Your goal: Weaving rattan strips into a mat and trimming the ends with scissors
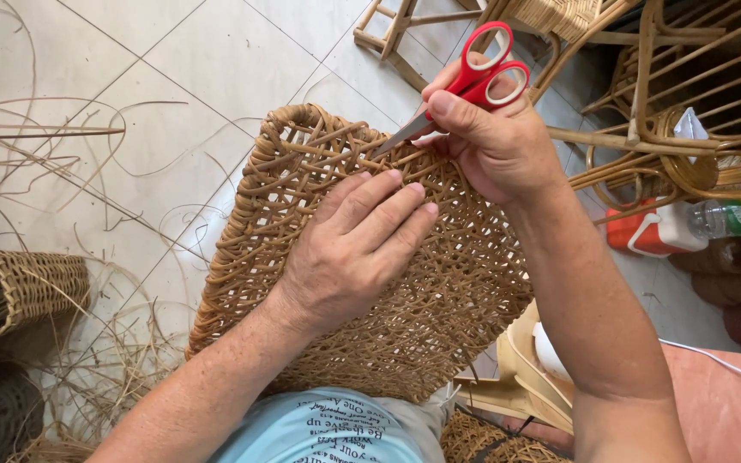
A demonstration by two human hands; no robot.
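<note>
The left hand (349,253) lies flat, fingers together, on the woven seat (439,300), while the right hand (495,141) grips red scissors (473,81); snip close near the seat's top edge, slowly.

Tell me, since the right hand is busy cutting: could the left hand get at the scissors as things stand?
Probably yes: the left hand lies flat on the woven panel, just below the scissors, nothing between them.
</note>
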